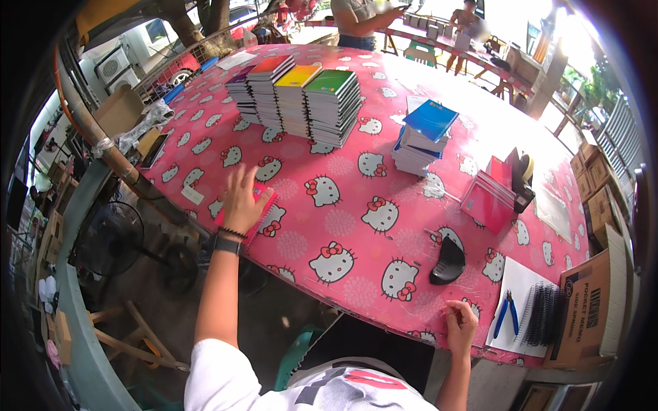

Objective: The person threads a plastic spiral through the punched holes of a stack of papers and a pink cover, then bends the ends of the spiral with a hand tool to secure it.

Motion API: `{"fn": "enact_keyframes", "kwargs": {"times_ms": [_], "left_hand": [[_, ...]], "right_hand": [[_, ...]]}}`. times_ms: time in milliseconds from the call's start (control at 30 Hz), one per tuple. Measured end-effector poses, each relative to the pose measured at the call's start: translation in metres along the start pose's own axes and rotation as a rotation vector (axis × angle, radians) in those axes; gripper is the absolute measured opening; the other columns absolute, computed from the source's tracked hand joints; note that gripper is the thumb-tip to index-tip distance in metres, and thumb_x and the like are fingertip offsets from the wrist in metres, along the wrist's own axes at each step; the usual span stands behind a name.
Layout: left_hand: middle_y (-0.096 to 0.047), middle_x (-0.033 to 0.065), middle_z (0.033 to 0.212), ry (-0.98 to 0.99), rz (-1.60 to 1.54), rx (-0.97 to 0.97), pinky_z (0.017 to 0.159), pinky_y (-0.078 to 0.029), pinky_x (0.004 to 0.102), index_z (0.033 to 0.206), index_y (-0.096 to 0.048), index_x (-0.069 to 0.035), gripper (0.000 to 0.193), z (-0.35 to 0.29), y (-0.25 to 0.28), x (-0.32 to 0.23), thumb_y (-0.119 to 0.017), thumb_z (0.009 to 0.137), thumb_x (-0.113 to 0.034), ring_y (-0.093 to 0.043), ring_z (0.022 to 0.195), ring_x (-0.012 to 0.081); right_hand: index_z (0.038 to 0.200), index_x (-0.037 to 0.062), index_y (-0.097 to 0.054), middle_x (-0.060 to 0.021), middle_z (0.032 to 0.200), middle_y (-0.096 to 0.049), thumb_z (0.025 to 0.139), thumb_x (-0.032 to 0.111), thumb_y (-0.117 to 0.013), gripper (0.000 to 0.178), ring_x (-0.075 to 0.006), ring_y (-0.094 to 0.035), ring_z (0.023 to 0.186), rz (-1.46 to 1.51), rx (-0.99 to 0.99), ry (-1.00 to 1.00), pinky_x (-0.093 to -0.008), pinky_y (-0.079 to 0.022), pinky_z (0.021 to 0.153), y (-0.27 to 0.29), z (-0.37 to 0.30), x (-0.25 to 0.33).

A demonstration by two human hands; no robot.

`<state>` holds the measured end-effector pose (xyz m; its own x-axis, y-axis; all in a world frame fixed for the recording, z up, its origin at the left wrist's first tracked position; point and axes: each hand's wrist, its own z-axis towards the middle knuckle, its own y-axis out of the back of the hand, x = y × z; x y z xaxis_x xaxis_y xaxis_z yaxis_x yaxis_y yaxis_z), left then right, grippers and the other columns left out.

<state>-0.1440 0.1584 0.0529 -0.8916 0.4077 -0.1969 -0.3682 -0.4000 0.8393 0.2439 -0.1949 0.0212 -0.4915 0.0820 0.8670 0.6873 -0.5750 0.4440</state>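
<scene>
My left hand (238,204) lies over a small red spiral-bound notebook (261,211) near the left table edge. Its fingers are spread, and the palm covers much of the cover. By the near edge my right hand (460,325) hovers with loosely bent fingers and nothing visible in it. Just beyond it sits a black curved object (449,263) whose kind I cannot make out. To its right, blue-handled pliers (507,314) rest on white paper (499,334) beside several black binding coils (545,316).
Tall notebook stacks (295,103) stand at the back left. A shorter blue-topped stack (423,137) is right of centre, near red notebooks (488,198) and a black tape dispenser (524,179). A cardboard box (591,308) borders the right; a fan (113,236) stands left. People are behind.
</scene>
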Motion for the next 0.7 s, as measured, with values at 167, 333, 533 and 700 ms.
{"fn": "enact_keyframes", "kwargs": {"times_ms": [167, 333, 533, 700], "left_hand": [[-0.014, 0.0169, 0.153, 0.273, 0.192, 0.542, 0.105, -0.016, 0.0678, 0.147, -0.024, -0.024, 0.11, -0.02, 0.029, -0.04, -0.078, 0.057, -0.055, -0.01, 0.138, 0.048], [-0.019, 0.0179, 0.152, 0.229, 0.037, 0.528, 0.106, -0.024, 0.0606, 0.146, -0.025, -0.028, 0.108, -0.006, 0.035, -0.001, -0.081, 0.056, -0.048, -0.022, 0.135, 0.046], [-0.028, 0.0207, 0.146, 0.311, 0.115, 0.512, 0.104, -0.033, 0.0522, 0.147, -0.019, -0.02, 0.117, -0.005, 0.023, 0.006, -0.083, 0.052, -0.044, -0.035, 0.13, 0.0412], [-0.035, 0.0198, 0.141, 0.301, 0.108, 0.566, 0.101, -0.034, 0.057, 0.145, -0.02, -0.023, 0.119, 0.006, 0.02, 0.007, -0.085, 0.048, -0.037, -0.038, 0.127, 0.0432]], "right_hand": [[0.09, -0.0007, -0.063, -0.0006, 0.075, -0.056, 0.081, -0.005, -0.062, 0.011, -0.0059, -0.051, 0.063, 0.027, 0.012, -0.038, -0.0201, -0.04, 0.056, 0.008, 0.003, -0.008], [0.09, -0.0006, -0.063, -0.001, 0.074, -0.055, 0.08, -0.006, -0.061, 0.011, -0.0068, -0.051, 0.062, 0.055, 0.023, -0.019, -0.0207, -0.04, 0.056, 0.004, 0.003, -0.007], [0.09, -0.0007, -0.063, -0.0024, 0.072, -0.055, 0.079, -0.006, -0.061, 0.012, -0.0077, -0.05, 0.061, 0.012, -0.001, -0.01, -0.0214, -0.039, 0.055, 0.003, 0.003, -0.004], [0.089, -0.0002, -0.064, -0.0026, 0.073, -0.056, 0.079, -0.005, -0.062, 0.011, -0.0076, -0.051, 0.062, -0.024, -0.002, 0.0, -0.0212, -0.04, 0.056, 0.005, 0.002, 0.001]]}}
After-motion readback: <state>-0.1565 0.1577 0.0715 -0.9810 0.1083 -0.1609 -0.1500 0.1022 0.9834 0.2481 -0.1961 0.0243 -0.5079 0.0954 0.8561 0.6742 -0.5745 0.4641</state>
